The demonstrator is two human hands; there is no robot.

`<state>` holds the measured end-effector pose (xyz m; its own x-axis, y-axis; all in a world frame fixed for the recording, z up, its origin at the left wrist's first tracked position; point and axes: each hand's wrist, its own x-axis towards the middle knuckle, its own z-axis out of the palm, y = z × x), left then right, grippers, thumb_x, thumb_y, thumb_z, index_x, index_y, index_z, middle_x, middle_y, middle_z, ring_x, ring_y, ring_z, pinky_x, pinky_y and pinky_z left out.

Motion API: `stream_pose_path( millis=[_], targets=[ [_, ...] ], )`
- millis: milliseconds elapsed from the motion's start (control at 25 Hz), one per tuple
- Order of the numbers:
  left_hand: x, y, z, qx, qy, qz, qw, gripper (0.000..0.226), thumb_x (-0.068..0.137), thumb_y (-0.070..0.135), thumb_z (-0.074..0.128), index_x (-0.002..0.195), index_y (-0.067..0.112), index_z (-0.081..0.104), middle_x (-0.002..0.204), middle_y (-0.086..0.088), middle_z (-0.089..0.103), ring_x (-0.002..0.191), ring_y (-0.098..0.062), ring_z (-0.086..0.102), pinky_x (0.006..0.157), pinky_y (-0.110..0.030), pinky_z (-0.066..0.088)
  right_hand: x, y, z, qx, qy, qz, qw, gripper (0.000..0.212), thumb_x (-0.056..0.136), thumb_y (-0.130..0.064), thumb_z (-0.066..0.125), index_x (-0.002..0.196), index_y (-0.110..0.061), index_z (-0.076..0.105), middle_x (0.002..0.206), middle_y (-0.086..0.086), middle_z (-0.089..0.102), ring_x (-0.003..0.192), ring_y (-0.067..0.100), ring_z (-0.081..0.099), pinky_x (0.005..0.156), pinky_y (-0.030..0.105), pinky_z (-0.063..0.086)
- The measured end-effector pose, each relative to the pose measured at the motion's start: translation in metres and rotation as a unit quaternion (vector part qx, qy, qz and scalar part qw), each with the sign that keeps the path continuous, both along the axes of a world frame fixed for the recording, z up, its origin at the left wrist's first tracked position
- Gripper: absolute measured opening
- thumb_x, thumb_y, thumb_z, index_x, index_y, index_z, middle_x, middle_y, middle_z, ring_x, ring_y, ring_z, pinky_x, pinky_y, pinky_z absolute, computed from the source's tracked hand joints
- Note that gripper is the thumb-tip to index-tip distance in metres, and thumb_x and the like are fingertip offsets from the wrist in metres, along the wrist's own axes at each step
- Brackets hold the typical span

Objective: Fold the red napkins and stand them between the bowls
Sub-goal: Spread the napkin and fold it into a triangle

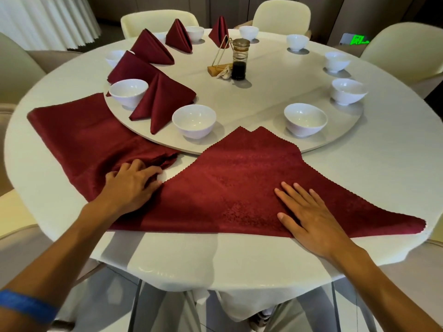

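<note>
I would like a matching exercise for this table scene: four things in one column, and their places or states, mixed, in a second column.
Things:
1. left hand
2. right hand
3. sauce bottle
4. napkin stack

Places or states:
A. near the turntable centre
B. flat on the triangle napkin
C. lying left of the triangle napkin
D. fingers curled at the triangle's left corner

Pairs: 1-D, 2-B, 3-A, 4-C

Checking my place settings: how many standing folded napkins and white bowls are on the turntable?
Standing folded napkins: 5
White bowls: 10, one mostly hidden behind a napkin
Total: 15
</note>
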<state>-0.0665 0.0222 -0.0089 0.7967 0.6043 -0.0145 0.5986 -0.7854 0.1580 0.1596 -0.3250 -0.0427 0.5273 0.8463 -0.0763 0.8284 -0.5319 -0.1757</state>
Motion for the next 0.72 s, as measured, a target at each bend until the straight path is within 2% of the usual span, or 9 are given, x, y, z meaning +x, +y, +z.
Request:
stream_pose_path(
  millis=[80, 120, 200, 280, 440, 560, 640, 680, 720],
  targets=[
    [0.002, -0.01, 0.001, -0.035, -0.048, -0.056, 0.997, 0.05, 0.09, 0.061, 0.047, 0.122, 0.028, 0.066, 0.12, -0.001, 0.056, 0.112, -0.028, 0.051, 0.095, -0.046, 0.042, 0.001, 0.004, 0.002, 0.004, 0.005, 0.011, 1.0, 0.068, 0.089, -0.068, 0.006, 0.153, -0.044, 0.007, 0.161, -0.02, -0.003, 0.146, -0.003, -0.016, 0.118, 0.026, -0.015],
    [0.005, -0.016, 0.001, -0.066, -0.062, -0.073, 0.993, 0.053, 0.087, 0.061, 0.055, 0.122, 0.023, 0.067, 0.119, -0.001, 0.057, 0.111, -0.027, 0.052, 0.096, -0.043, 0.044, 0.0, 0.004, 0.003, 0.001, 0.006, 0.014, 1.0, 0.068, 0.089, -0.069, 0.006, 0.152, -0.044, 0.006, 0.161, -0.02, -0.004, 0.145, -0.003, -0.017, 0.119, 0.026, -0.015],
    [0.014, -0.027, -0.001, -0.116, -0.057, -0.062, 0.99, 0.052, 0.084, 0.046, 0.071, 0.128, 0.018, 0.062, 0.118, -0.002, 0.056, 0.11, -0.024, 0.052, 0.098, -0.036, 0.043, -0.002, -0.002, 0.005, -0.012, -0.001, 0.014, 1.0, 0.069, 0.087, -0.07, 0.003, 0.152, -0.045, 0.002, 0.16, -0.02, -0.009, 0.145, -0.003, -0.019, 0.119, 0.029, -0.015],
    [0.02, -0.034, -0.003, -0.162, -0.059, -0.025, 0.985, 0.045, 0.083, 0.036, 0.076, 0.123, 0.022, 0.061, 0.111, 0.002, 0.058, 0.101, -0.019, 0.056, 0.091, -0.032, 0.045, -0.006, -0.012, 0.006, -0.027, -0.007, 0.01, 1.0, 0.07, 0.086, -0.071, 0.0, 0.151, -0.045, 0.0, 0.16, -0.02, -0.011, 0.145, -0.002, -0.021, 0.119, 0.031, -0.016],
    [0.029, -0.038, -0.004, -0.212, -0.101, -0.034, 0.971, 0.019, 0.083, 0.03, 0.077, 0.092, 0.026, 0.06, 0.094, 0.007, 0.059, 0.084, -0.014, 0.057, 0.076, -0.027, 0.042, -0.006, -0.027, 0.005, -0.034, -0.016, 0.001, 0.999, 0.072, 0.084, -0.075, -0.004, 0.151, -0.047, -0.004, 0.16, -0.02, -0.014, 0.145, 0.0, -0.022, 0.12, 0.033, -0.015],
    [0.036, -0.041, 0.002, -0.356, -0.189, 0.017, 0.915, 0.021, 0.083, 0.02, 0.077, 0.084, 0.019, 0.057, 0.074, 0.005, 0.057, 0.065, -0.01, 0.05, 0.066, -0.026, 0.041, -0.006, -0.029, 0.008, -0.042, -0.015, -0.004, 0.999, 0.074, 0.084, -0.073, -0.003, 0.152, -0.045, -0.002, 0.158, -0.02, -0.015, 0.146, 0.002, -0.019, 0.119, 0.031, -0.016],
    [0.039, -0.04, 0.004, -0.42, -0.194, 0.033, 0.886, 0.023, 0.081, 0.013, 0.079, 0.086, 0.019, 0.057, 0.071, 0.0, 0.055, 0.067, -0.013, 0.05, 0.071, -0.029, 0.041, -0.007, -0.021, 0.011, -0.004, -0.022, -0.015, 1.0, 0.072, 0.089, -0.065, 0.003, 0.153, -0.036, 0.02, 0.162, -0.012, 0.006, 0.15, 0.005, 0.002, 0.119, 0.025, -0.013],
    [0.04, -0.039, 0.004, -0.431, -0.189, 0.029, 0.882, 0.025, 0.08, 0.01, 0.079, 0.089, 0.019, 0.059, 0.072, -0.002, 0.055, 0.069, -0.016, 0.051, 0.074, -0.031, 0.041, -0.007, -0.016, 0.013, 0.026, -0.028, -0.021, 0.999, 0.071, 0.091, -0.06, 0.007, 0.151, -0.03, 0.033, 0.161, -0.008, 0.021, 0.149, 0.008, 0.015, 0.119, 0.022, -0.009],
    [0.041, -0.038, 0.003, -0.43, -0.19, 0.029, 0.882, 0.028, 0.079, 0.007, 0.08, 0.093, 0.021, 0.061, 0.072, -0.003, 0.056, 0.07, -0.019, 0.053, 0.075, -0.034, 0.043, -0.008, -0.008, 0.014, 0.047, -0.029, -0.029, 0.998, 0.071, 0.093, -0.057, 0.007, 0.149, -0.027, 0.038, 0.159, -0.006, 0.028, 0.147, 0.009, 0.021, 0.119, 0.021, -0.007]
  ],
)
